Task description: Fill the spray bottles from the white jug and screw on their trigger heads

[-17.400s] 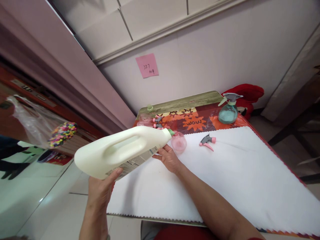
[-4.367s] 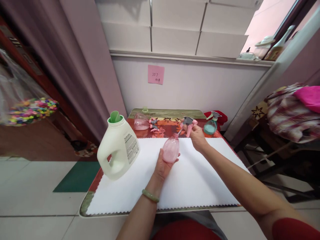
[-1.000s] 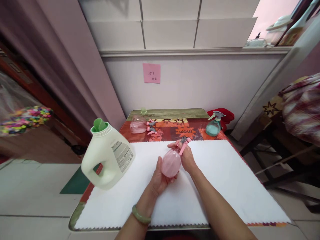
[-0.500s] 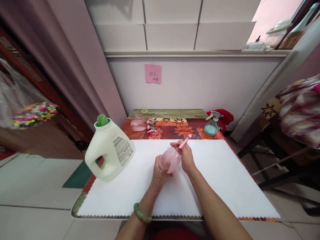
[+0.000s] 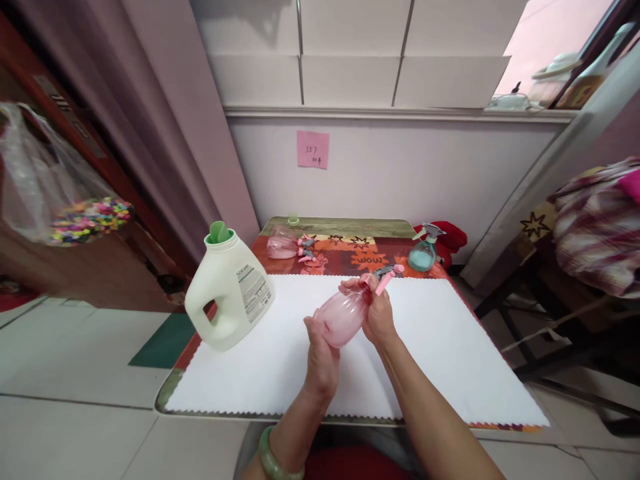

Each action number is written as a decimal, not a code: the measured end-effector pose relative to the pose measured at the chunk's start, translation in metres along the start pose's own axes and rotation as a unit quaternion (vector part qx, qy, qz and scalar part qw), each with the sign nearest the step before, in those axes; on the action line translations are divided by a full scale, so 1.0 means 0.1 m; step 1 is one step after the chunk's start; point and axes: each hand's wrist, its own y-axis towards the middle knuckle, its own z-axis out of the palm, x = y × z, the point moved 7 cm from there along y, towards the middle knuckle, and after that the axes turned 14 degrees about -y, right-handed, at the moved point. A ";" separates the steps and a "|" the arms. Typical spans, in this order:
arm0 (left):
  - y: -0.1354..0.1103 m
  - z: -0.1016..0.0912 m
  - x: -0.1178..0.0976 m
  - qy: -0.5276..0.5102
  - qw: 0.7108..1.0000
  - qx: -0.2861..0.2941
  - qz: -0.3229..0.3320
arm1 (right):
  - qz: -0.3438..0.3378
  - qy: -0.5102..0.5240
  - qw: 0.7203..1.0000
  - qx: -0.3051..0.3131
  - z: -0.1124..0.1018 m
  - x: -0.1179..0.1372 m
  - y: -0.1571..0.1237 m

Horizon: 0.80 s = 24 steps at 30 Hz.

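Above the white mat (image 5: 425, 353) I hold a pink see-through spray bottle (image 5: 343, 319), tilted with its spray head up to the right. My right hand (image 5: 379, 313) is closed round the neck, just under the pink and grey spray head (image 5: 389, 275). Under the bottle's base, my left hand (image 5: 321, 357) supports it, with the thumb up along its left side. To the left stands a large pale green jug (image 5: 225, 300) with its green spout showing and a handle hole facing me.
At the table's back left lie pink spray bottles (image 5: 283, 245). A small green cap (image 5: 293, 219) sits behind them. A teal spray bottle (image 5: 423, 253) stands back right, beside a red cloth-like thing (image 5: 447, 240). A bag of colourful pieces (image 5: 90, 220) hangs at the left.
The spray bottle has tipped further, its head swinging right and its base turning towards me. My left hand has slid from its side to under the base. The view has shifted slightly.
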 end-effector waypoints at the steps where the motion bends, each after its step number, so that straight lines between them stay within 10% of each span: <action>1: -0.02 0.03 -0.01 -0.011 1.000 -0.002 -0.022 | -0.003 0.001 1.000 0.005 0.00 0.01 0.00; 9: -0.12 0.03 -0.03 0.148 0.980 0.055 -0.120 | -0.004 -0.012 1.000 0.006 -0.05 0.06 -0.01; 14: -0.12 0.06 -0.27 0.271 0.946 0.101 0.148 | 0.004 -0.041 0.999 -0.021 0.01 0.13 -0.04; 17: -0.26 0.16 -0.46 0.390 0.806 0.145 0.421 | 0.017 -0.029 0.999 -0.033 0.08 0.18 -0.09; 20: -0.38 0.25 -0.47 0.454 0.682 0.174 0.547 | 0.031 0.008 0.999 -0.036 0.14 0.21 -0.13; 24: -0.42 0.28 -0.49 0.448 0.715 0.144 0.517 | 0.021 0.019 1.000 -0.013 0.20 0.24 -0.16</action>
